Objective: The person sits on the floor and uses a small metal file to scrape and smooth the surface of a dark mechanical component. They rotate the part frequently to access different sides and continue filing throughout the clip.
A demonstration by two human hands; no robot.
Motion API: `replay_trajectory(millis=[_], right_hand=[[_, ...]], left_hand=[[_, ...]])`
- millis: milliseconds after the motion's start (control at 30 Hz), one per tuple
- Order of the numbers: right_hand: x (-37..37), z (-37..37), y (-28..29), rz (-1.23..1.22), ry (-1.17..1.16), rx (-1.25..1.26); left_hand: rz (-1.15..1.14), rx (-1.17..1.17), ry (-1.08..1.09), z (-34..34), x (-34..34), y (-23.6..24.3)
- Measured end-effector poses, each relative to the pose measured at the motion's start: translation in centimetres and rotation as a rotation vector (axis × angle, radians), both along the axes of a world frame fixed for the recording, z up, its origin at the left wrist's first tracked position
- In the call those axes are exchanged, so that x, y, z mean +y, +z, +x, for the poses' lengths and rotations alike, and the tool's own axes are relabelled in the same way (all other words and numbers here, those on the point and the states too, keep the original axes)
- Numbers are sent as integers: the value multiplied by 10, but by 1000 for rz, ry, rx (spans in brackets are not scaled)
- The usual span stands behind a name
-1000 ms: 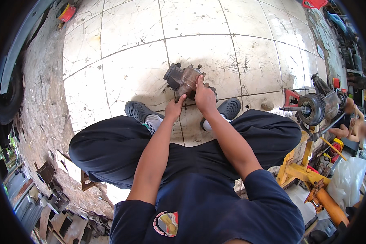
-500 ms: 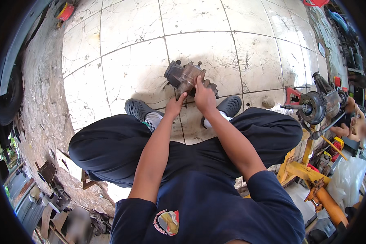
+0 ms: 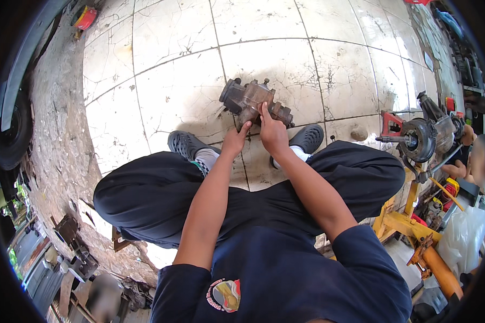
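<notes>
A rusty, greasy metal steering gearbox (image 3: 253, 97) is held just above or on the pale tiles between my feet; I cannot tell which. It has a black round end at the left and a stepped, narrower end at the right. My left hand (image 3: 234, 139) is closed at the stub on its near side, thumb pointing up along the metal. Against the near face of the body, right of the stub, my right hand (image 3: 273, 133) grips with its index finger stretched along the housing. The undersides of both grips are hidden.
A hub-and-axle assembly (image 3: 420, 140) stands at the right beside a red stand (image 3: 390, 125) and a yellow metal frame (image 3: 409, 225). Another person (image 3: 475, 161) is at the right edge. A red can (image 3: 84, 18) lies far left, above a tyre (image 3: 13, 129).
The whole view has shifted slightly. My hands keep nearly the same hold, and the gearbox's right end appears turned a little, with its stepped part showing more.
</notes>
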State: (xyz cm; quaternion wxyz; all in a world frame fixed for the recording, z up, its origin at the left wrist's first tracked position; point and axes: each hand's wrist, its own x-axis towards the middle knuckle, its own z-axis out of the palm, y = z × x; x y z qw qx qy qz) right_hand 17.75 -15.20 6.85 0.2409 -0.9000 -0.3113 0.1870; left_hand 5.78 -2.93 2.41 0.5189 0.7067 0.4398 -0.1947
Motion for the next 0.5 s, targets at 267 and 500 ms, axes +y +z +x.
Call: replay_trajectory(millis=[267,500], right_hand=[[4,4,5,-70,16,-37],[5,25,-3,-91,-14,-73]], left_hand=[[66,58,-24,5,-2,12],[52,67,-86,4,0,0]])
